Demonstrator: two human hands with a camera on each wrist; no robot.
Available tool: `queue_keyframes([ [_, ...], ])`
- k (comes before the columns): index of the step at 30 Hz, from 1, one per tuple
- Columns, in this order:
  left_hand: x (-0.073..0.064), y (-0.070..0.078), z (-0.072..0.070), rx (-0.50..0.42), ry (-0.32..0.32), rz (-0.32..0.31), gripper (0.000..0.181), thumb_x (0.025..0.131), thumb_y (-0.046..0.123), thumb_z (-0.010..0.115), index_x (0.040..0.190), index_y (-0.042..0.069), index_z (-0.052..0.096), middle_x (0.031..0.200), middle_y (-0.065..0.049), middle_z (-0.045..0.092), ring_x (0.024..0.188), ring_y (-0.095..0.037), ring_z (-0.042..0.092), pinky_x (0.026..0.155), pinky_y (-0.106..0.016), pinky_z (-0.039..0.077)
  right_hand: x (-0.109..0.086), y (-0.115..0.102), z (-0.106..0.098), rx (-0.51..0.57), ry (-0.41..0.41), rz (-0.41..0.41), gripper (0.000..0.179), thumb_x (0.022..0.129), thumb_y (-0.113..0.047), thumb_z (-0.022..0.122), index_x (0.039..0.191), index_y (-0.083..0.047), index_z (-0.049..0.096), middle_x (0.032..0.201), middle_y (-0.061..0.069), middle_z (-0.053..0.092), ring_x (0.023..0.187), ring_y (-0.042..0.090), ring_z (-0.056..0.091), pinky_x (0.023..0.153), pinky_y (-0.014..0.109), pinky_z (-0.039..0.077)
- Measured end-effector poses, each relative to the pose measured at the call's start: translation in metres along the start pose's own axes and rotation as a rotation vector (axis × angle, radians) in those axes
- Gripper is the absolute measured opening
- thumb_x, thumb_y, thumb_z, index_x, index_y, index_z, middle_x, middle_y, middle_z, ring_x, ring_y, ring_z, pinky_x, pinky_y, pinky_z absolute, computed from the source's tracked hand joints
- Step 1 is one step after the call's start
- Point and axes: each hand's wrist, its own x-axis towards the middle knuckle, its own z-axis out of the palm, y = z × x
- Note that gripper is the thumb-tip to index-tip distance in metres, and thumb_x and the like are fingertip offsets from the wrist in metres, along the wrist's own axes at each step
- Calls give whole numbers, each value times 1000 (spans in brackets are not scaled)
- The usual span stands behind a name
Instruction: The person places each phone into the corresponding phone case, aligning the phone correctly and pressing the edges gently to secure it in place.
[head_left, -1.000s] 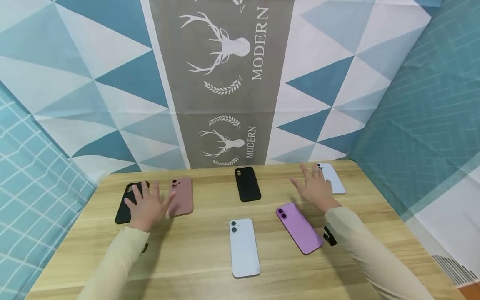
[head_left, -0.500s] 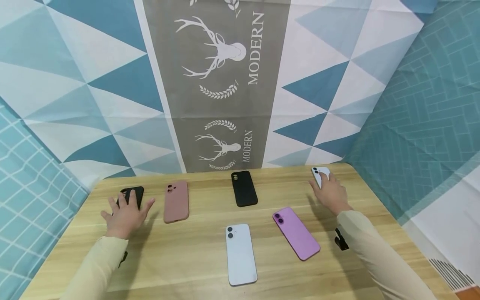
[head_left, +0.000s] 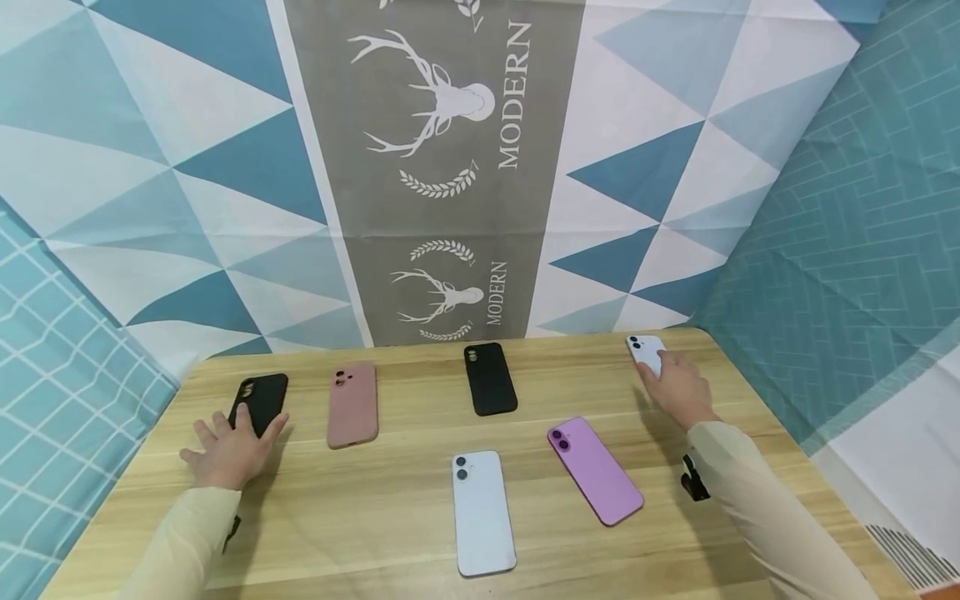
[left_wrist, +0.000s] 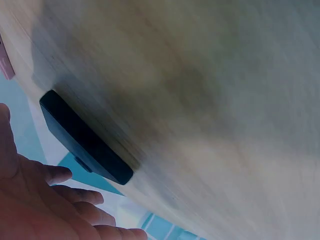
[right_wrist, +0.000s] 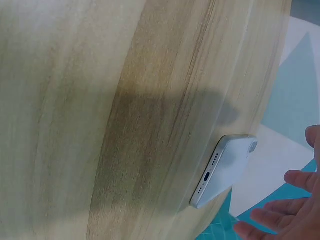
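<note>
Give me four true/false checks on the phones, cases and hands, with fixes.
1. The pink case lies between the left black case and the middle black case. True.
2. The left hand grips the pink case. False: its fingers are spread, nearest the left black case.
3. The purple phone lies right of the central white phone. True.
4. The right hand pinches the far white phone. False: the right wrist view shows a gap.
</note>
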Motion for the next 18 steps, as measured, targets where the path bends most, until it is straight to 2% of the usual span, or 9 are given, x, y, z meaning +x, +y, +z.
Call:
queue_keyframes([
  [4, 2, -4, 0, 0, 13, -12, 98, 91, 69, 19, 142, -14, 11, 137, -50, 2, 126, -68, -5, 91, -84, 6, 2, 2, 0, 9, -26, 7, 66, 98, -41, 35, 136, 12, 33, 135, 37, 35, 121, 52, 37, 92, 65, 40],
  [10, 6, -7, -1, 13, -3, -34, 98, 91, 69, 17, 141, -15, 13, 137, -49, 4, 126, -67, -2, 92, -83, 10, 7, 5, 4, 10, -64, 51, 64, 98, -40, 36, 135, 12, 35, 134, 37, 35, 119, 53, 40, 93, 63, 41],
  [18, 13, -8, -2, 11, -28, -24, 98, 91, 69, 15, 140, -16, 13, 135, -48, 8, 124, -68, 2, 87, -82, 18, 16, 10, 5, 1, -92, 80, 62, 98, -35, 37, 133, 16, 35, 131, 39, 38, 115, 54, 43, 91, 61, 44],
])
